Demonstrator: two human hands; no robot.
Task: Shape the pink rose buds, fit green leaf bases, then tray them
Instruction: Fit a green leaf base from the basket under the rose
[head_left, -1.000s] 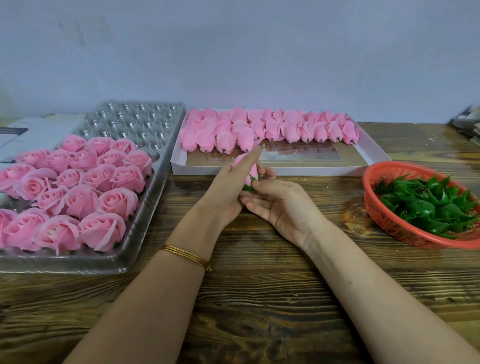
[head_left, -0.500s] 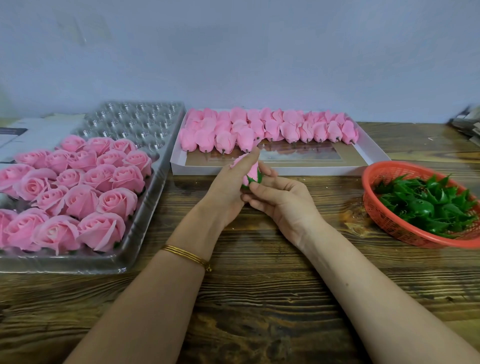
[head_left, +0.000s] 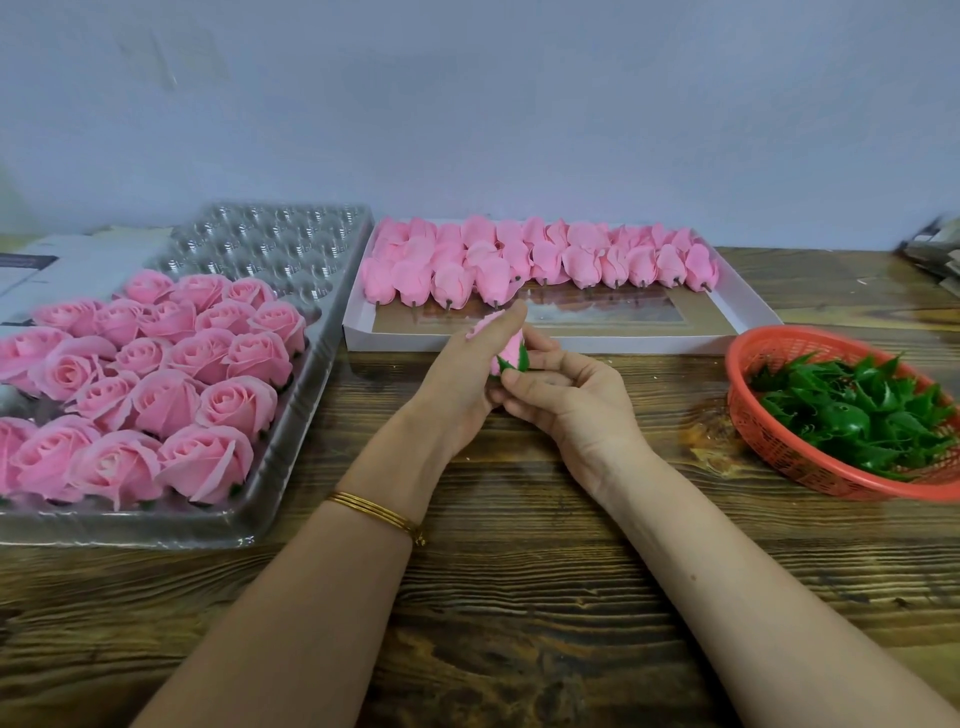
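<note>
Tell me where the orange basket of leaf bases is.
In the head view, the orange basket holding green leaf bases sits on the table at far right, right of the right hand and nearer than the white box.

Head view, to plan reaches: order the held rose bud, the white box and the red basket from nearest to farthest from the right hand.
1. The rose bud, pinched by the right hand.
2. The white box, just behind it.
3. The red basket, off to the right.
</note>
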